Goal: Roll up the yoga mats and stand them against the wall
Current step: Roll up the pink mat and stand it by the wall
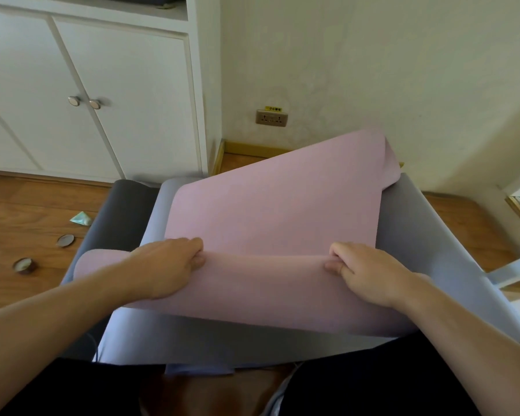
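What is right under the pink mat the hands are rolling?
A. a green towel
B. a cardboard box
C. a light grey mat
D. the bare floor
C: the pink mat, gripped by the left hand and right hand, lies on a light grey mat.

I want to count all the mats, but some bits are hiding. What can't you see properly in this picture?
- Head view: the grey mat lies mostly under the pink mat, its near end behind the person's dark clothes.
- The dark mat is partly under the grey one.
- Fingertips of the left hand and right hand tuck into the pink fold.
- The wall socket label is too small to read.
- Two round things on the floor: too blurred to name.
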A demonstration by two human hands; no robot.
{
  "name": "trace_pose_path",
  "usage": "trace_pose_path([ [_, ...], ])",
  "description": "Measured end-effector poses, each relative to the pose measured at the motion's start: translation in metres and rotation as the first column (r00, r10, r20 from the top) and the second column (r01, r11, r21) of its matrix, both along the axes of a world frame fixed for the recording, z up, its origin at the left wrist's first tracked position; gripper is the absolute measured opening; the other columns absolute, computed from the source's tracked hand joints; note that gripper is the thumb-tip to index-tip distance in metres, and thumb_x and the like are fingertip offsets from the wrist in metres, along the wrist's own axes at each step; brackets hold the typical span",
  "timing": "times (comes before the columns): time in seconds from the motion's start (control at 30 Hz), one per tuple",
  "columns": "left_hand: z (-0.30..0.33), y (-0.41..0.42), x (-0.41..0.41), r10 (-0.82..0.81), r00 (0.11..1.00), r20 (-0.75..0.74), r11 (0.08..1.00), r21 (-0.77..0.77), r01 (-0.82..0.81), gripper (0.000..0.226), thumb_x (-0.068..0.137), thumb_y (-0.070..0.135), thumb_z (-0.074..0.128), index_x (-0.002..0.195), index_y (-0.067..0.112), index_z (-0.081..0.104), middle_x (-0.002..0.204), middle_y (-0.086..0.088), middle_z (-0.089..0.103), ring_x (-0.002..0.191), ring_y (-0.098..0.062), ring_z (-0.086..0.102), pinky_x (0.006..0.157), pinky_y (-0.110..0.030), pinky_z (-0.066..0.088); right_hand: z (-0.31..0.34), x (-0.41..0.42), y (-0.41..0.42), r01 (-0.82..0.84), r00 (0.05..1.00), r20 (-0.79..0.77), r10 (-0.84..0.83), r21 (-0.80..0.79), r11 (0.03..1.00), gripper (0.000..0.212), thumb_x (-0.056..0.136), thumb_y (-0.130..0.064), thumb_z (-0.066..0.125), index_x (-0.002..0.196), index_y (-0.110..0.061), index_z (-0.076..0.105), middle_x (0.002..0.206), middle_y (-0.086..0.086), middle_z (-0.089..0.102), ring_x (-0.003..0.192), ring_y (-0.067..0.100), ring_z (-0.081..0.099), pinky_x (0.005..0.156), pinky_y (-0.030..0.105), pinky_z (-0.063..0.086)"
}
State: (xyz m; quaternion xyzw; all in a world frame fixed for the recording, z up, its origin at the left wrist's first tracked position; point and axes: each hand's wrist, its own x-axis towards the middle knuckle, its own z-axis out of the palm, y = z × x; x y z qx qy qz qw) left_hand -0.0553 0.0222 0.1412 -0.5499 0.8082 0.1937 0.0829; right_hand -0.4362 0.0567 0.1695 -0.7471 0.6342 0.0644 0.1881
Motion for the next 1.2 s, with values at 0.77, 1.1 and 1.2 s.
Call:
trace_pose_path([
  [0.77, -0.002, 0.006, -0.005, -0.139, 0.963, 0.231, 0.955, -0.226, 0.192, 0.057, 0.096, 0.08, 0.021, 0.098, 0.033, 0.053, 0.078, 0.013, 0.057, 0.071, -0.006, 0.059, 0.078, -0.027, 0.055, -0.003, -0.003, 0.007, -0.169, 0.985, -0.042, 0.165, -0.148, 0.974, 0.041, 0.102, -0.066, 0.035, 0.09, -0.028, 0.033, 0.084, -0.011, 0.055, 0.076, 0.022, 0.053, 0.07, 0.041, 0.043],
  [1.1, -0.005, 0.005, 0.001, -0.19, 0.975, 0.116, 0.982, 0.025, 0.188, 0.053, 0.092, 0.082, 0.027, 0.101, 0.035, 0.05, 0.087, 0.014, 0.059, 0.078, -0.004, 0.058, 0.081, -0.022, 0.049, -0.003, -0.001, 0.012, -0.137, 0.99, 0.018, 0.137, 0.014, 0.99, 0.039, 0.102, -0.062, 0.054, 0.091, -0.03, 0.035, 0.083, -0.012, 0.056, 0.075, 0.012, 0.055, 0.061, 0.03, 0.036],
  [1.2, 0.0, 0.001, 0.002, -0.213, 0.973, 0.093, 0.976, 0.057, 0.209, 0.074, 0.074, 0.087, 0.01, 0.113, 0.035, 0.046, 0.086, 0.014, 0.058, 0.078, -0.004, 0.059, 0.078, -0.022, 0.049, -0.003, 0.002, 0.014, -0.186, 0.982, -0.043, 0.185, -0.014, 0.983, 0.035, 0.105, -0.059, 0.048, 0.09, -0.029, 0.037, 0.089, -0.015, 0.05, 0.088, 0.019, 0.057, 0.07, 0.035, 0.036],
])
